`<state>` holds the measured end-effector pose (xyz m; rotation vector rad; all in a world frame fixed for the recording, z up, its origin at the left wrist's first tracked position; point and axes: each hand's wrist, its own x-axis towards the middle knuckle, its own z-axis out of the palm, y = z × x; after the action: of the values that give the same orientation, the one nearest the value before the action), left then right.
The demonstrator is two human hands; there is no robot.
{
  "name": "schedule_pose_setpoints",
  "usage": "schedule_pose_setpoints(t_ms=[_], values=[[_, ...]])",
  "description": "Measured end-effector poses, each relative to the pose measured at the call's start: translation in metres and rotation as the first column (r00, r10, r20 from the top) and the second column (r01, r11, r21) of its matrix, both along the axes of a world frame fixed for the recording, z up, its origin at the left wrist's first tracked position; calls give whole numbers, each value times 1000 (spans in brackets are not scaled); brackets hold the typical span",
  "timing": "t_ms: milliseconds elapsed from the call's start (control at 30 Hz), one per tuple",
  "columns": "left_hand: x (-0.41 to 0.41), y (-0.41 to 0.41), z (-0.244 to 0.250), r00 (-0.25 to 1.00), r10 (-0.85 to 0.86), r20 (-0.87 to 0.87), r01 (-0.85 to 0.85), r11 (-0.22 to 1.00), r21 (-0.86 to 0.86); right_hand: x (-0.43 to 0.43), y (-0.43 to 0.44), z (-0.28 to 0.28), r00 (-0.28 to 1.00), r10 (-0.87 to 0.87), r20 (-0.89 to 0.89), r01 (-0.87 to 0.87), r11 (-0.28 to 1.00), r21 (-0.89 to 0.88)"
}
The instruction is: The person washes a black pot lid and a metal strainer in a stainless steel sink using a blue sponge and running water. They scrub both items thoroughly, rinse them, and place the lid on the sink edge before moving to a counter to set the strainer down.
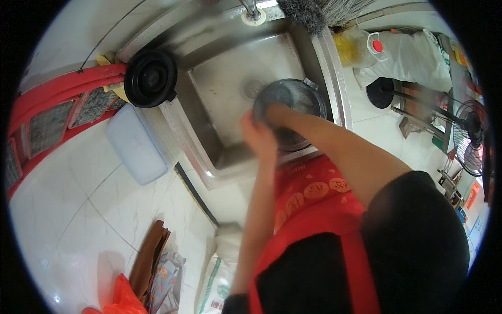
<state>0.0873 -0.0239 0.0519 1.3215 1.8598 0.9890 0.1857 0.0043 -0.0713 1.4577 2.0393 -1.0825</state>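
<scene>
A dark round pot (308,96) with a side handle stands tilted in the near right part of a stainless steel sink (219,110). My left hand (257,133) is at the pot's left rim and looks closed on it, though it is blurred. My right hand (279,114) reaches inside the pot; its fingers are blurred and partly hidden, and whether they hold something cannot be told. A black round lid (151,78) rests on the sink's left edge.
A faucet (253,13) stands at the sink's far edge, beside a dark scrubby bundle (304,15). A translucent plastic box (137,145) lies left of the sink. An oil jug (353,49), a plastic bag (408,59) and a fan (470,137) are at the right.
</scene>
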Motion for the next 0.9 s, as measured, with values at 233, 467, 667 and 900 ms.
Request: schedule_pose_setpoints(t_ms=[233,467,667,900], values=[[5,3,6,1000,-14,-15,13,999,-34,9,14,-56,916,-388,107,353,902,250],[2,-3,6,999,5,46,0,994,-106,-19,14,-63,949,-315,-11,315,948,40],[13,-3,21,930,144,338,-91,982,-168,-2,20,32,881,-338,-331,266,932,-245],[-17,-17,-47,530,233,816,-1,962,-274,2,-17,182,-23,-922,-385,461,332,-823]])
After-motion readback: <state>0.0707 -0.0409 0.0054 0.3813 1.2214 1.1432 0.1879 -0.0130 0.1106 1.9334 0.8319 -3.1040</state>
